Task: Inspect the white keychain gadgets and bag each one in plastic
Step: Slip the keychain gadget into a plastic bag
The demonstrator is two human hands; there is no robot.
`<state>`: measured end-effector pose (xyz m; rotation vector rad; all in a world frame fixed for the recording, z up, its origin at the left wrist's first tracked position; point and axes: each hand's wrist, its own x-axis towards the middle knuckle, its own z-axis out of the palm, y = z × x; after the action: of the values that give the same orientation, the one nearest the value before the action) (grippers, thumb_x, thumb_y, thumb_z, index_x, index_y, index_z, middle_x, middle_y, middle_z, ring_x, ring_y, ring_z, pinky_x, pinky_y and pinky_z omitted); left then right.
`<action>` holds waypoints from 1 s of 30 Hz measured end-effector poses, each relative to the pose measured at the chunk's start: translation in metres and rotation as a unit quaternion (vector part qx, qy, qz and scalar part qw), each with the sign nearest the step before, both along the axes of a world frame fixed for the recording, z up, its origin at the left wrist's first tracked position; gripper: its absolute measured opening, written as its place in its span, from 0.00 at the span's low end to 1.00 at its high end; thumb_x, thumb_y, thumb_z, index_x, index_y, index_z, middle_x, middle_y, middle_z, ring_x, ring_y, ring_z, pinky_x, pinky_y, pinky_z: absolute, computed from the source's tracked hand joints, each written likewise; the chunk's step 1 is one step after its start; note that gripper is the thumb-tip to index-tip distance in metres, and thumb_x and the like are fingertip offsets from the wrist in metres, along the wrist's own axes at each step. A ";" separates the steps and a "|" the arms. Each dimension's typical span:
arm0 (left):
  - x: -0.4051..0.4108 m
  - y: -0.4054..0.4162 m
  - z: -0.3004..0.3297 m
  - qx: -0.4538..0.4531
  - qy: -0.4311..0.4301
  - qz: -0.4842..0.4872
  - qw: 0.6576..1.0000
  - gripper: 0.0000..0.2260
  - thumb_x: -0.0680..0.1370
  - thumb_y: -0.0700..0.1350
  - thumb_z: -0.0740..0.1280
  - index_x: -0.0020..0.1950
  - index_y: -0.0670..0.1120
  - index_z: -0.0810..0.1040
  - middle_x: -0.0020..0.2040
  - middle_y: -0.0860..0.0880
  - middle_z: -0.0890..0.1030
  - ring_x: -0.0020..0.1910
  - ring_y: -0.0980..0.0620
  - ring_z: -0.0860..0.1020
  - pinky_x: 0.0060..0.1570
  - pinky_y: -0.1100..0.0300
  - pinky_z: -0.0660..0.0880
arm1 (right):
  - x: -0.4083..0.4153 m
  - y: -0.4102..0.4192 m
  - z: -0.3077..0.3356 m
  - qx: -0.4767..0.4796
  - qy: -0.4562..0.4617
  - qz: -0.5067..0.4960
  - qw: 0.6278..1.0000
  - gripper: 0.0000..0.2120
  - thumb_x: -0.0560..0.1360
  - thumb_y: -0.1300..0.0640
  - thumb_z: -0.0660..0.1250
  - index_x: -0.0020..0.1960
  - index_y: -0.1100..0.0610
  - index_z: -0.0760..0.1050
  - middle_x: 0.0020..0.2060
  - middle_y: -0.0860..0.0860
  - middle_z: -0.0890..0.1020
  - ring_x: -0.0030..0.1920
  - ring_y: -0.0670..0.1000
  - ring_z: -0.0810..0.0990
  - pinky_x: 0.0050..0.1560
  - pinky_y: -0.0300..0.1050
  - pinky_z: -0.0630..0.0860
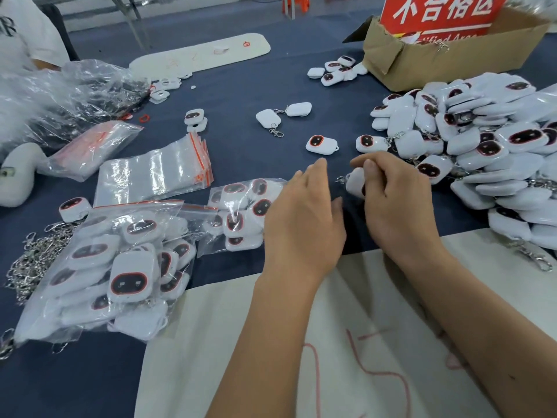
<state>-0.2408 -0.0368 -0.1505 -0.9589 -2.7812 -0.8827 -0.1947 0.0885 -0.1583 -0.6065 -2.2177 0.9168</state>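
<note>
White gadget (355, 183) in right hand (394, 203)

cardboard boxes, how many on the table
1. The box sits at the far right of the table, torn open, holding a red sign, with a few gadgets spilled beside it. Others may lie outside the frame.

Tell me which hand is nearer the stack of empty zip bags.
Left. The left hand hovers just right of the stack of empty zip bags; the right hand is farther right, gripping a gadget.
</note>
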 end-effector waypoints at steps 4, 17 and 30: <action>-0.012 -0.009 -0.001 -0.035 0.001 0.028 0.999 0.23 0.85 0.52 0.62 0.78 0.45 0.66 0.79 0.45 0.68 0.80 0.46 0.63 0.74 0.52 0.63 | 0.000 0.002 -0.002 -0.080 0.036 0.029 0.996 0.05 0.84 0.58 0.64 0.55 0.55 0.78 0.38 0.43 0.82 0.32 0.45 0.82 0.38 0.33 0.73; -0.011 -0.007 0.007 0.310 -0.140 -0.014 0.940 0.09 0.83 0.43 0.68 0.63 0.47 0.81 0.57 0.52 0.84 0.56 0.57 0.82 0.50 0.68 0.76 | 0.000 0.003 -0.005 -0.136 0.050 0.154 0.977 0.09 0.80 0.46 0.72 0.44 0.49 0.84 0.31 0.48 0.82 0.32 0.52 0.76 0.35 0.48 0.74; -0.022 -0.013 0.004 0.435 -0.224 0.073 0.869 0.08 0.75 0.43 0.78 0.52 0.44 0.85 0.44 0.48 0.88 0.43 0.51 0.86 0.47 0.56 0.83 | 0.002 0.006 -0.001 -0.250 -0.006 0.274 0.928 0.09 0.83 0.57 0.69 0.48 0.60 0.84 0.35 0.52 0.86 0.30 0.52 0.79 0.28 0.40 0.74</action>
<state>-0.2632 -0.0493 -0.1469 -0.3974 -2.1975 -2.2528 -0.1929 0.0940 -0.1590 -0.1919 -2.2016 1.8022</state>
